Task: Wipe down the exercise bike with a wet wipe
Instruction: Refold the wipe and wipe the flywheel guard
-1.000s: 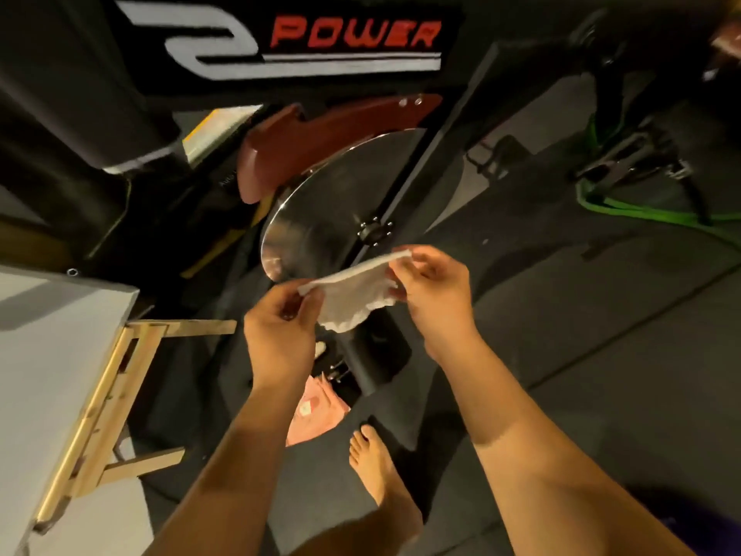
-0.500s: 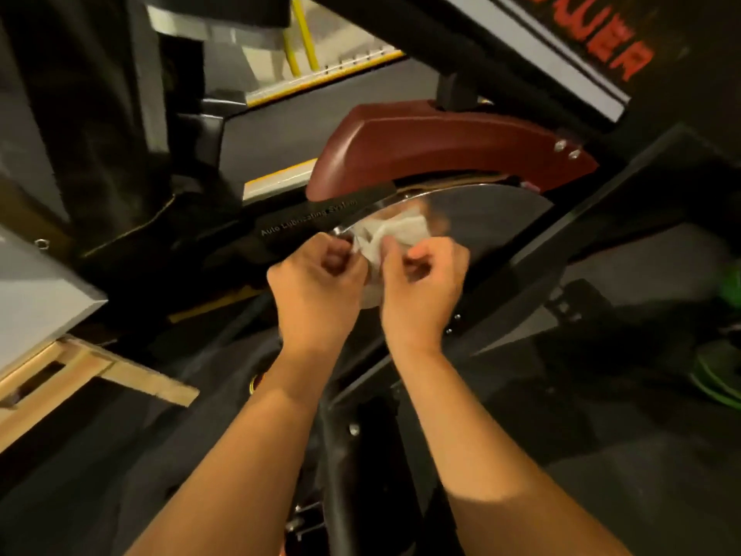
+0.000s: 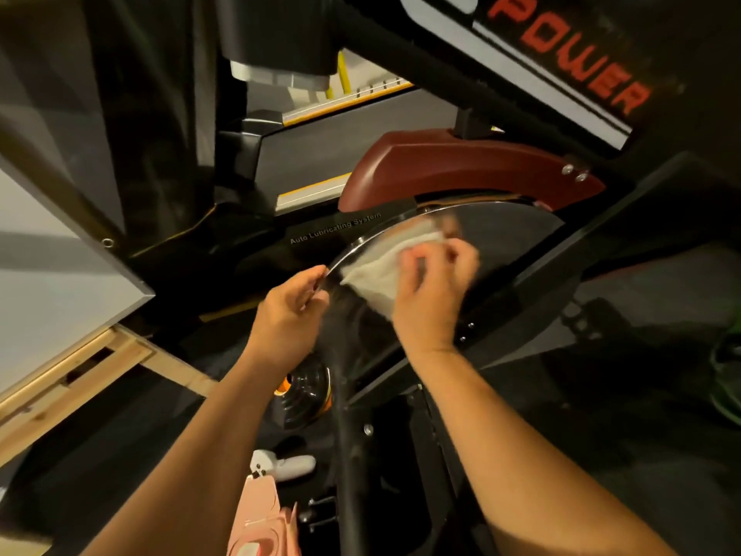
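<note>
The black exercise bike fills the view, with a shiny steel flywheel (image 3: 505,234) under a dark red guard (image 3: 461,166) and a frame bar (image 3: 569,54) marked POWER in red. My right hand (image 3: 433,290) presses a white wet wipe (image 3: 377,274) flat against the flywheel's left face. My left hand (image 3: 292,311) pinches the flywheel's thin rim just left of the wipe. The wipe's right part is hidden under my right fingers, which are blurred.
A grey board on a wooden frame (image 3: 80,367) juts in from the left. A pink wipe pack (image 3: 260,523) lies on the dark floor mat near the bottom, beside a white object (image 3: 284,467). Green tubing (image 3: 725,379) shows at the right edge.
My hands parted: the left let go of the wipe and took the flywheel rim, while the right spread the wipe on the flywheel face. The view moved closer to the bike.
</note>
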`<state>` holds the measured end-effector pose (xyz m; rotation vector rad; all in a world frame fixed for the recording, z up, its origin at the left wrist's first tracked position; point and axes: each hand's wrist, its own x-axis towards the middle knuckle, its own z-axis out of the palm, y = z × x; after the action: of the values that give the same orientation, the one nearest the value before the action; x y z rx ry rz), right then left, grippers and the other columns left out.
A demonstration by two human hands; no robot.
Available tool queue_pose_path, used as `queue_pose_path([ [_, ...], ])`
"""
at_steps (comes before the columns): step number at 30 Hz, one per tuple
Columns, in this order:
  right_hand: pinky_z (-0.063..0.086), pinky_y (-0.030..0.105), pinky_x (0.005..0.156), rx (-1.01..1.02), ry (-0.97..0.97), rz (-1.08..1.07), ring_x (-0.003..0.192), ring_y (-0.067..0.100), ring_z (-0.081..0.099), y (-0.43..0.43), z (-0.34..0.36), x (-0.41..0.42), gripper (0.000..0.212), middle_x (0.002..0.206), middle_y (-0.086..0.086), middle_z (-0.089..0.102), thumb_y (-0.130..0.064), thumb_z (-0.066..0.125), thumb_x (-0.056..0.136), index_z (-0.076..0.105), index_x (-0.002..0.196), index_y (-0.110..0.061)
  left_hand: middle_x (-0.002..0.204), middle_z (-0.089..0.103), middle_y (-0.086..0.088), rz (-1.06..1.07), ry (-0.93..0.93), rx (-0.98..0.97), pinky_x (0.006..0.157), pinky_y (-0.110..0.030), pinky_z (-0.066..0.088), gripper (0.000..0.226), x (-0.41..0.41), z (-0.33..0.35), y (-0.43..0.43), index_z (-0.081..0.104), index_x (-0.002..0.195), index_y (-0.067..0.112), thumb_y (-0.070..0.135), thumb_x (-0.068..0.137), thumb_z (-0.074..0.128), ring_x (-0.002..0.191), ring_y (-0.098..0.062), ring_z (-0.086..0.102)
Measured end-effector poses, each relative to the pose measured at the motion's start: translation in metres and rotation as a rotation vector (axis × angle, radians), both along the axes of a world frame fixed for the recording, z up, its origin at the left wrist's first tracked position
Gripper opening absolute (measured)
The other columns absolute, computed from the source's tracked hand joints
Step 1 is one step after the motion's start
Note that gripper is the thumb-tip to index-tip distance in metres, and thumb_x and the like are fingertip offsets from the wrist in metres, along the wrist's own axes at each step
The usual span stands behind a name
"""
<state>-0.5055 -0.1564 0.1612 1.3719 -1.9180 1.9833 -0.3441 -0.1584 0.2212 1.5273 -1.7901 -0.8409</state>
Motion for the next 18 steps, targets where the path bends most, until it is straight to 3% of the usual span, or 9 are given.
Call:
queue_pose_path([
  [2, 0.046, 0.038, 0.084, 0.01, 0.321, 0.134, 0.1, 0.025, 0.044, -0.001, -0.016, 0.024, 0.005, 0.11, 0.002, 0.04, -0.01, 0.065, 0.084, 0.064, 0.084, -0.016, 0.109, 0.073, 0.008, 0.011, 0.002, -0.02, 0.1, -0.042, 0.051, 0.036, 0.001, -0.004, -0.002, 0.064, 0.127, 0.028, 0.029, 0.092, 0.058, 0.104, -0.007, 0.068],
  [4, 0.045, 0.038, 0.075, 0.034, 0.43, 0.111, 0.093, 0.024, 0.046, -0.003, -0.026, 0.005, 0.005, 0.103, 0.002, 0.044, -0.014, 0.068, 0.081, 0.068, 0.081, -0.02, 0.1, 0.075, 0.009, 0.032, 0.004, -0.071, 0.095, -0.041, 0.054, 0.03, -0.001, -0.005, -0.003, 0.07, 0.116, 0.032, 0.028, 0.089, 0.059, 0.098, -0.008, 0.07],
  [8, 0.037, 0.023, 0.066, 0.178, 0.102, -0.038, 0.076, 0.011, 0.048, 0.012, -0.016, -0.055, 0.012, 0.089, -0.007, 0.046, -0.021, 0.059, 0.09, 0.058, 0.078, -0.021, 0.094, 0.074, 0.001, 0.12, 0.025, -0.155, 0.089, -0.037, 0.056, 0.02, -0.019, 0.0, -0.013, 0.075, 0.107, 0.019, 0.012, 0.092, 0.063, 0.093, -0.014, 0.07],
  [10, 0.04, 0.023, 0.066, 0.109, -0.103, -0.11, 0.073, 0.006, 0.048, 0.014, -0.012, -0.066, 0.015, 0.083, -0.008, 0.05, -0.015, 0.053, 0.093, 0.051, 0.08, -0.023, 0.091, 0.073, 0.004, 0.126, 0.033, -0.189, 0.088, -0.034, 0.056, 0.019, -0.028, 0.004, -0.015, 0.075, 0.105, 0.019, 0.013, 0.091, 0.064, 0.089, -0.011, 0.069],
  [13, 0.045, 0.011, 0.074, 0.039, -0.259, -0.146, 0.086, 0.006, 0.053, 0.01, -0.002, -0.043, 0.014, 0.101, 0.001, 0.055, -0.004, 0.05, 0.092, 0.053, 0.091, -0.018, 0.094, 0.073, 0.011, 0.081, 0.081, -0.249, 0.086, -0.017, 0.053, 0.02, -0.038, 0.012, -0.015, 0.074, 0.108, 0.02, 0.014, 0.091, 0.065, 0.087, 0.002, 0.067],
  [16, 0.037, 0.007, 0.088, -0.005, -0.025, 0.087, 0.099, 0.016, 0.051, 0.004, -0.011, 0.01, 0.021, 0.113, 0.015, 0.051, -0.007, 0.056, 0.086, 0.056, 0.106, -0.004, 0.104, 0.07, 0.012, 0.017, 0.149, -0.263, 0.088, -0.009, 0.048, 0.027, -0.042, 0.012, -0.014, 0.068, 0.118, 0.017, 0.009, 0.092, 0.063, 0.096, 0.007, 0.065],
  [18, 0.046, 0.024, 0.092, 0.073, 0.212, 0.353, 0.107, 0.025, 0.053, 0.008, -0.026, 0.036, 0.036, 0.119, 0.016, 0.049, -0.024, 0.053, 0.087, 0.051, 0.119, -0.008, 0.109, 0.066, 0.013, 0.072, 0.127, -0.151, 0.091, -0.017, 0.049, 0.029, -0.036, -0.001, -0.014, 0.062, 0.123, 0.022, 0.026, 0.094, 0.062, 0.102, 0.004, 0.063],
])
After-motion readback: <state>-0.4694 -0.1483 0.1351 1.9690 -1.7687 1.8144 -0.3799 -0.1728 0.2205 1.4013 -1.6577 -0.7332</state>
